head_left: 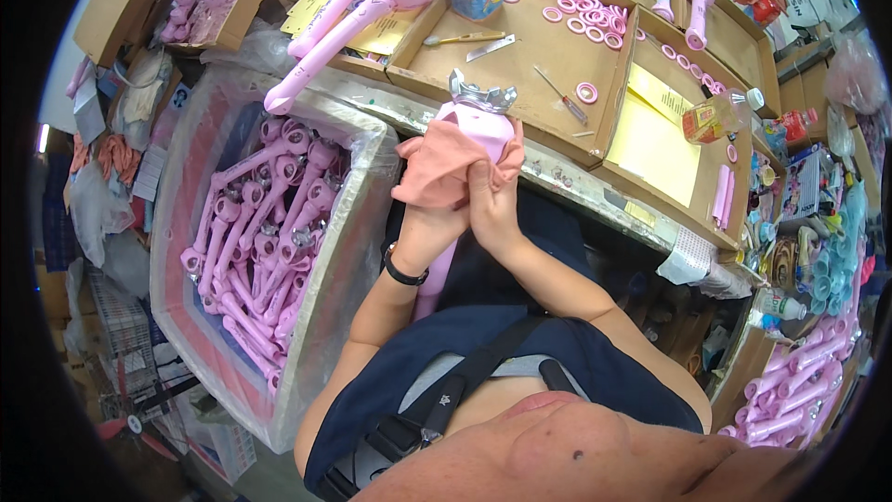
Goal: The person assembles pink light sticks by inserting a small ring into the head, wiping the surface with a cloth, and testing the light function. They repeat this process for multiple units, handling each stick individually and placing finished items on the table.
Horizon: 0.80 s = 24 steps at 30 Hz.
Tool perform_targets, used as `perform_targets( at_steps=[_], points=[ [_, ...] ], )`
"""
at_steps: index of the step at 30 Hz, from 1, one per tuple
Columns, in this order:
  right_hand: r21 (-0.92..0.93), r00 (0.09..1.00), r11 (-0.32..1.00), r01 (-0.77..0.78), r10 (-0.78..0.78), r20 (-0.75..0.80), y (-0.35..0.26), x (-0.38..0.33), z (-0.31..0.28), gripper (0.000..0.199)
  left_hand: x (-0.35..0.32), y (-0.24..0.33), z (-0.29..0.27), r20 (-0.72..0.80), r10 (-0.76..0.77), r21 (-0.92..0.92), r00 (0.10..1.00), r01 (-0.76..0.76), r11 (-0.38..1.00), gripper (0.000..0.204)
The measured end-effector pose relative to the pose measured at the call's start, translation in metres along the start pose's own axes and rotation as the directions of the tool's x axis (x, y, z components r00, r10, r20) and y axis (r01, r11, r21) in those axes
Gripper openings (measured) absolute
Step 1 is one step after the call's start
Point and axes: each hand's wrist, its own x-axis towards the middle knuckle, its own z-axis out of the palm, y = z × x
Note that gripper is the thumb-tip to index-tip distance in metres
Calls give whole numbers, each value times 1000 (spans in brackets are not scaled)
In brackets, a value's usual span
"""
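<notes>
In front of my chest I hold a pink plastic wand (477, 130) with a silver crown-shaped end pointing away from me. Its pink shaft runs down toward my lap. A salmon-coloured cloth (435, 167) wraps around the wand just below the silver end. My left hand (437, 220) is closed around the cloth-covered part, most of its fingers hidden by the fabric. From the other side my right hand (494, 209) presses the cloth against the wand, thumb up and fingers curled.
At left, a plastic-lined bin (358, 223) holds many similar pink wands. Across the bench, cardboard trays (520, 46) carry pink rings (595, 23), a screwdriver (560, 96), a blade and a brush. A bottle (720, 118) lies at right; more pink pieces (794, 386) are heaped lower right.
</notes>
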Motion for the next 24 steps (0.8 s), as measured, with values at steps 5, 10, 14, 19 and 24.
perform_targets(
  at_steps=[5, 10, 14, 19, 24],
  points=[
    [221, 879, 856, -467, 423, 220, 11, 36, -51, 59, -13, 9, -5, 197, -226, -193, 954, 264, 945, 55],
    [422, 813, 731, -537, 313, 491, 14, 50, -62, 62, -22, -9, 2, 362, -201, -635, 910, 398, 662, 60],
    [439, 851, 740, -509, 354, 388, 12, 46, -50, 65, -28, -22, -2, 591, -190, -705, 784, 617, 349, 66],
    [-172, 964, 980, 103, -56, 259, 23, 13, -49, 57, -29, -26, -4, 548, -255, -744, 797, 604, 287, 62],
    [-13, 832, 959, -282, 251, 494, 79, -38, -51, 56, -24, -19, -9, 325, -446, -650, 834, 540, 535, 58]
  ],
)
